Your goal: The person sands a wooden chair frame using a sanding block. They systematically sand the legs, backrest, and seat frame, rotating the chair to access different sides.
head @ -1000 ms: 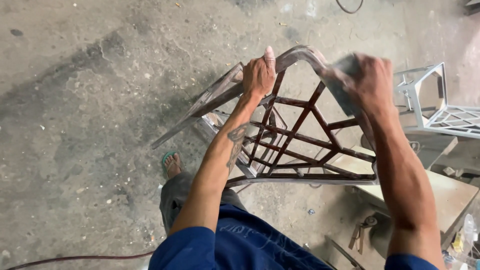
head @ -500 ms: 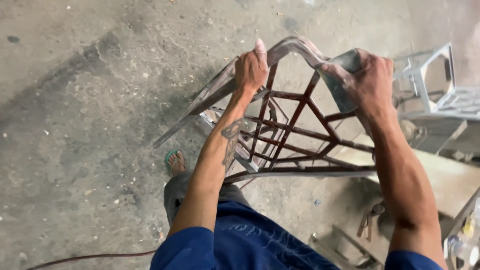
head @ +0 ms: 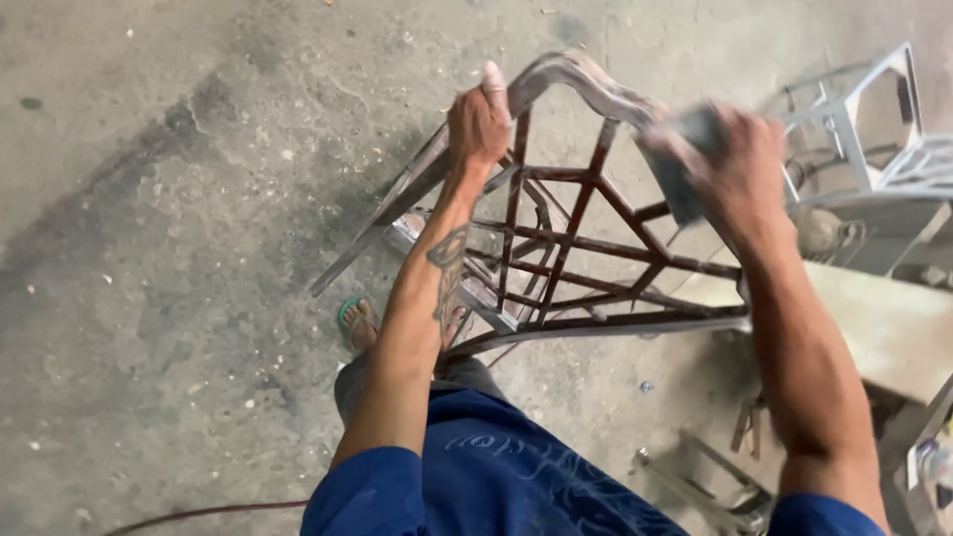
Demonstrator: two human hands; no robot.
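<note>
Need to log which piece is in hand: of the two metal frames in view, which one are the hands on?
The dark, rusty lattice frame in the middle: left hand grips its curved top rail, right hand presses a grey pad there. The pale frame at right stands untouched.

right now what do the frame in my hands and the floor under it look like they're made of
Frame: seemingly bare metal bars, dull brown-grey, unpainted, with rusty-looking patches; the thin straight struts meeting at joints suggest welded steel. The left hand grips its top rail; the right hand presses a dark grey pad on it, material unclear. Floor: rough grey concrete, stained and gritty.
</note>
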